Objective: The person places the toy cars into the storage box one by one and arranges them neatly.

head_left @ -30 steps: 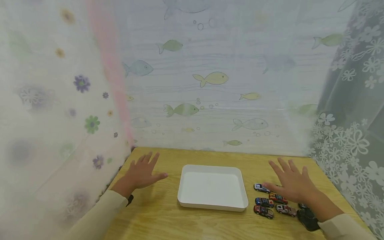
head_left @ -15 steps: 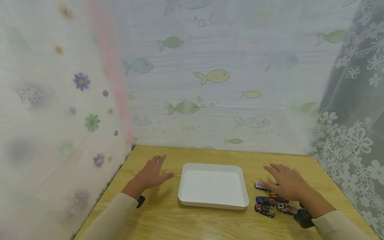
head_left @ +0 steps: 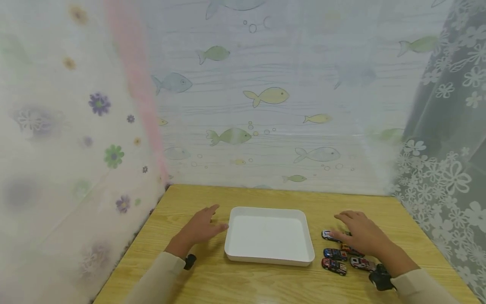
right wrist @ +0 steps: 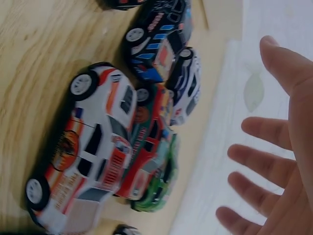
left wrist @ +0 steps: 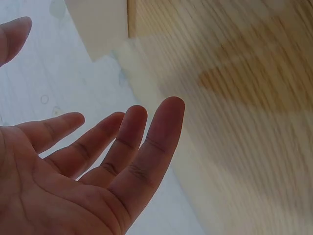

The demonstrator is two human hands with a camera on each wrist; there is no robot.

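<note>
A shallow white tray (head_left: 269, 259) lies in the middle of the wooden table. Just off its left side is my left hand (head_left: 201, 227), thumb tip right at the rim, with nothing in the fingers. In the left wrist view the left hand's (left wrist: 112, 171) fingers are spread and slightly bent. My right hand (head_left: 362, 234) hovers over a cluster of small toy cars to the tray's right, partly covering them. The right wrist view shows a white and orange car (right wrist: 90, 152), a red and green car (right wrist: 146, 147), a green car (right wrist: 164, 181) and others, apart from the spread fingers.
The wooden table (head_left: 212, 280) meets a fish-print curtain (head_left: 265, 139) at the back. A flower-print curtain (head_left: 95, 181) hangs along the left, and a sheer one with white flowers (head_left: 448, 177) on the right. Each wrist wears a black device.
My left hand has moved right and slightly down toward the tray's left side. The right hand has lowered a little, fingers less spread, over the cars. Tray and cars stay put.
</note>
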